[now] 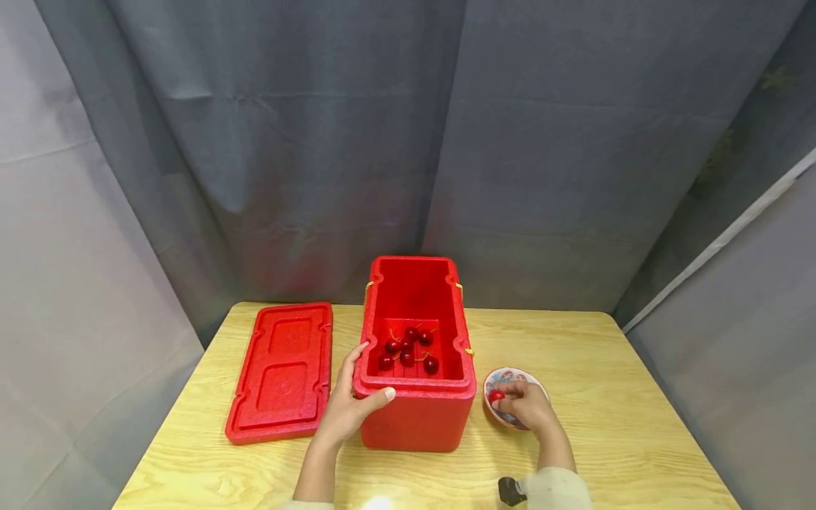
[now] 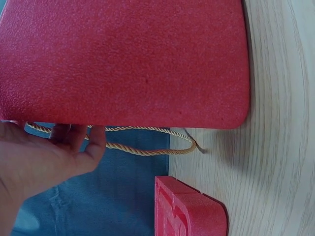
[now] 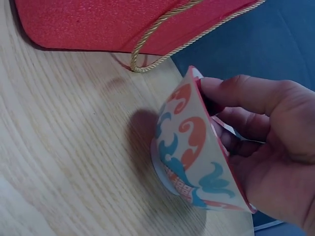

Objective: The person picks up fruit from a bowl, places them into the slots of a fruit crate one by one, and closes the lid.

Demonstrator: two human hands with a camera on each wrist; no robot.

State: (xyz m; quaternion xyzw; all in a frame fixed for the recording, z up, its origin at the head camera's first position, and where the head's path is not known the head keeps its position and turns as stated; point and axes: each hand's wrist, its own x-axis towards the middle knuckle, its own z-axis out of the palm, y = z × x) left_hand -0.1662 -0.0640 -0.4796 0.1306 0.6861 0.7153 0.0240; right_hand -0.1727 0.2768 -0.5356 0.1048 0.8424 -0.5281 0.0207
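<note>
A tall red foam box (image 1: pixel 414 423) stands uncovered in the middle of the table, with several dark red cherries (image 1: pixel 406 358) with stems on its floor. My left hand (image 1: pixel 347 411) grips the box's near left corner, thumb on the front and fingers along the side, as the left wrist view shows too. To the right of the box is a small patterned bowl (image 3: pixel 189 152) with a red rim. Inside that bowl my right hand (image 1: pixel 525 404) pinches a red cherry (image 1: pixel 497 397) between thumb and fingers. The hand hides much of the bowl's inside.
The red lid (image 1: pixel 280 375) lies on the wooden table (image 1: pixel 593 397), left of the box. Gold rope handles (image 2: pixel 147 151) hang on the box's sides. Grey curtains (image 1: pixel 331 156) close in the back and both sides.
</note>
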